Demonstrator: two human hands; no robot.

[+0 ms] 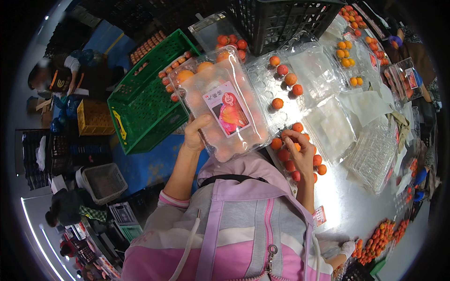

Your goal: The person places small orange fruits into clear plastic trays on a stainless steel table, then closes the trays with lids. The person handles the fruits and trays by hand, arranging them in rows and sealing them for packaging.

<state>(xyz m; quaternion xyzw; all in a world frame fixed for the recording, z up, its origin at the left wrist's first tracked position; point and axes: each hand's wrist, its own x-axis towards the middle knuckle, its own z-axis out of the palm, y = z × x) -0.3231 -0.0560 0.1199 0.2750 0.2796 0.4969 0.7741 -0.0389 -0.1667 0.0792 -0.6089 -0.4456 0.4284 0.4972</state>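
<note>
My left hand [197, 131] grips the lower left edge of a clear plastic clamshell pack [228, 147], tilted in front of my chest. Orange fruits that look like small persimmons show inside it, under a whitish sheet; a printed label [227, 109] sits on the lid. My right hand [300, 151] is over a cluster of loose orange-red persimmons [283, 155] on the shiny metal table [337, 196]. Its thumb and fingertips are bent close together; whether anything small is between them is unclear. More loose persimmons [290, 79] lie beyond that hand.
A green plastic crate [151, 95] stands left of the pack, holding a filled pack [172, 75]. A black crate [281, 24] rises at the table's far side. Lined open trays [330, 130] and stacked clear trays [372, 158] lie to the right. Co-workers' gloved hands [418, 79] work across the table.
</note>
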